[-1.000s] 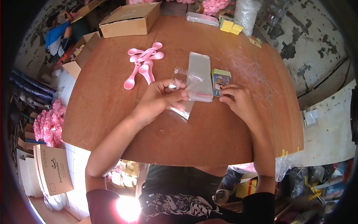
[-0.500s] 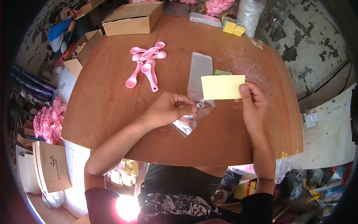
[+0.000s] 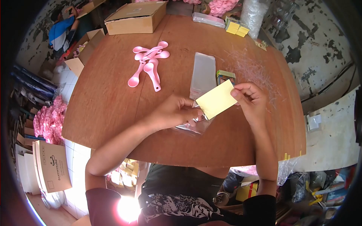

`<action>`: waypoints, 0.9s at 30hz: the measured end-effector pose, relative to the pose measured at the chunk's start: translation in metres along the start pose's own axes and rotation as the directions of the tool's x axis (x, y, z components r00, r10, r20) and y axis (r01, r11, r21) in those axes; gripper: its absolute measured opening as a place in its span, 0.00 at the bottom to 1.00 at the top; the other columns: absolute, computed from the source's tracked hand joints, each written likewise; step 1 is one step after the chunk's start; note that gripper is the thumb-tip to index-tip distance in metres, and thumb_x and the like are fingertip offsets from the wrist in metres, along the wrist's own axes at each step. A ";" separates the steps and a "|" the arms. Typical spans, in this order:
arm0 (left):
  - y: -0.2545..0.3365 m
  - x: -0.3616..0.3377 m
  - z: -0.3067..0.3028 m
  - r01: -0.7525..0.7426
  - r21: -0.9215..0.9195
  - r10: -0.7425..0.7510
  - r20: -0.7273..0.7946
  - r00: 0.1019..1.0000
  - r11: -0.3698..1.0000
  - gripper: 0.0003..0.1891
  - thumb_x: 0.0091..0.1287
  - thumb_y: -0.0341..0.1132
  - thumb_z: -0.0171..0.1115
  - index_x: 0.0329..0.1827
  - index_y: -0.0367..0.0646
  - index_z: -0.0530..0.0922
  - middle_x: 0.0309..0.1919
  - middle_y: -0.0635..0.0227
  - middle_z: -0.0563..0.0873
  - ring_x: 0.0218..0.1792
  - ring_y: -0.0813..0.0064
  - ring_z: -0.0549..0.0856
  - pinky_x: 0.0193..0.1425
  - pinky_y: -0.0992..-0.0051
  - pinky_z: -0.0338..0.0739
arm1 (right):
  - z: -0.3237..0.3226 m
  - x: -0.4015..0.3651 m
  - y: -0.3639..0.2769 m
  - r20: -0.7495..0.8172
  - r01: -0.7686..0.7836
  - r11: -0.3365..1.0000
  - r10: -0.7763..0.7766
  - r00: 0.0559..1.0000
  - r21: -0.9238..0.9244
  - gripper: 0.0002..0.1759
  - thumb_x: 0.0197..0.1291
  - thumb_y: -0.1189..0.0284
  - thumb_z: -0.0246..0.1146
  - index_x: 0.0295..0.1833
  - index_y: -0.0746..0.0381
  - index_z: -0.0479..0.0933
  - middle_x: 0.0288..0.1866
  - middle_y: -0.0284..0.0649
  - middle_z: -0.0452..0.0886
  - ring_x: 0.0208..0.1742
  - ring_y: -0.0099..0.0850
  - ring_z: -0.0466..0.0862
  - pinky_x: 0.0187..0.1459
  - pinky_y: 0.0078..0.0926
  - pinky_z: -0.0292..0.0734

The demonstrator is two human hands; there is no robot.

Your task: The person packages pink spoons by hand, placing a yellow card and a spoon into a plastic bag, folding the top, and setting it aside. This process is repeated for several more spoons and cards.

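Observation:
My left hand [image 3: 176, 110] pinches a clear plastic bag [image 3: 195, 127] near the middle of the table's front half. Between thumb and fingers, my right hand [image 3: 249, 98] holds a pale yellow card [image 3: 216, 99] by its right end. The card is tilted, and its lower left end overlaps the mouth of the bag beside my left fingertips. Just beyond lies a stack of clear plastic bags [image 3: 203, 71]. A small box of cards [image 3: 225, 77] stands to the right of that stack, partly behind the yellow card. Several pink measuring spoons [image 3: 151, 64] lie in a loose pile farther left.
Thin clear plastic strips [image 3: 252, 71] are strewn over the right of the wooden table [image 3: 102, 94]. A cardboard box [image 3: 135, 18] and yellow card packs [image 3: 236, 27] stand along the far edge. At the far left, a person [image 3: 62, 32] in blue is near an open carton [image 3: 86, 49].
My right hand has brought the card down and left, tilting it, so its end now meets the bag at my left fingers. More of the small card box shows.

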State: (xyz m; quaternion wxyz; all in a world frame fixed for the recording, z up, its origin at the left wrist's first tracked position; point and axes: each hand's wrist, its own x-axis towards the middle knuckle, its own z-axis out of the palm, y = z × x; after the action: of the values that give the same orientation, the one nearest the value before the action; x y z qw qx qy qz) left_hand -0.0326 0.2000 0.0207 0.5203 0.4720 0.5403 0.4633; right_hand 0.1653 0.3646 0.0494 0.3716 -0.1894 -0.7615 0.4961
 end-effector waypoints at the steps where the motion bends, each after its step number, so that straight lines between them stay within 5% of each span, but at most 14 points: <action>1: -0.001 0.001 0.000 -0.042 -0.041 0.042 -0.004 0.999 0.998 0.15 0.70 0.39 0.65 0.50 0.35 0.84 0.38 0.66 0.89 0.33 0.82 0.86 0.38 0.80 0.81 | -0.001 0.000 0.000 -0.005 -0.019 1.000 0.019 1.000 0.008 0.08 0.61 0.75 0.71 0.41 0.66 0.81 0.31 0.36 0.86 0.31 0.17 0.82 0.32 0.15 0.77; 11: 0.039 -0.005 0.008 0.100 0.160 -0.094 -0.042 0.995 0.982 0.15 0.68 0.37 0.68 0.50 0.34 0.85 0.35 0.75 0.87 0.33 0.90 0.79 0.38 0.82 0.74 | 0.008 -0.008 0.003 0.149 -0.061 0.992 0.044 0.988 0.114 0.06 0.63 0.76 0.68 0.42 0.68 0.82 0.34 0.36 0.85 0.35 0.19 0.83 0.38 0.17 0.79; 13: 0.035 0.001 0.006 -0.081 0.246 0.090 -0.029 0.995 0.966 0.15 0.68 0.38 0.68 0.51 0.35 0.85 0.32 0.77 0.86 0.30 0.91 0.76 0.32 0.82 0.70 | 0.007 -0.010 -0.003 0.206 -0.048 0.991 0.021 0.978 0.124 0.06 0.64 0.77 0.67 0.43 0.68 0.82 0.38 0.37 0.85 0.39 0.19 0.83 0.41 0.17 0.79; 17: 0.040 0.012 0.009 -0.123 0.280 0.138 -0.032 0.990 0.952 0.15 0.69 0.38 0.67 0.51 0.35 0.85 0.30 0.78 0.85 0.29 0.92 0.75 0.30 0.82 0.68 | 0.006 -0.010 -0.003 0.391 -0.041 0.973 -0.052 0.919 0.226 0.08 0.65 0.77 0.65 0.48 0.69 0.82 0.50 0.39 0.82 0.47 0.22 0.81 0.48 0.20 0.80; 23: 0.058 0.021 0.013 -0.039 0.447 0.061 -0.034 0.998 0.894 0.16 0.68 0.35 0.67 0.54 0.34 0.83 0.34 0.72 0.88 0.34 0.89 0.79 0.38 0.80 0.75 | -0.004 -0.009 -0.006 0.515 -0.171 0.970 0.059 0.855 0.173 0.17 0.65 0.76 0.66 0.58 0.68 0.78 0.54 0.38 0.81 0.50 0.23 0.81 0.53 0.23 0.78; 25: 0.057 0.024 0.015 -0.183 0.362 0.196 0.001 0.981 0.914 0.16 0.67 0.33 0.67 0.55 0.35 0.83 0.38 0.65 0.90 0.38 0.85 0.83 0.44 0.78 0.78 | -0.009 -0.009 -0.005 0.544 -0.228 0.958 0.099 0.833 0.175 0.18 0.65 0.76 0.66 0.60 0.68 0.77 0.54 0.38 0.81 0.50 0.23 0.81 0.53 0.23 0.78; 27: 0.062 0.026 0.015 -0.173 0.403 0.185 0.010 0.983 0.899 0.16 0.67 0.33 0.67 0.54 0.35 0.83 0.39 0.63 0.90 0.40 0.83 0.84 0.46 0.77 0.78 | -0.013 -0.008 -0.008 0.573 -0.284 0.943 0.136 0.808 0.176 0.20 0.65 0.75 0.66 0.61 0.68 0.76 0.55 0.38 0.81 0.51 0.23 0.81 0.54 0.23 0.79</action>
State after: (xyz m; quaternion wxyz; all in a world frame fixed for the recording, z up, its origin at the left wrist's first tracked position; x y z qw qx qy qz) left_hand -0.0160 0.2332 0.0786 0.3598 0.6098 0.5855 0.3949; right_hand 0.1807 0.3638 0.0563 0.0988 -0.0724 -0.7405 0.6608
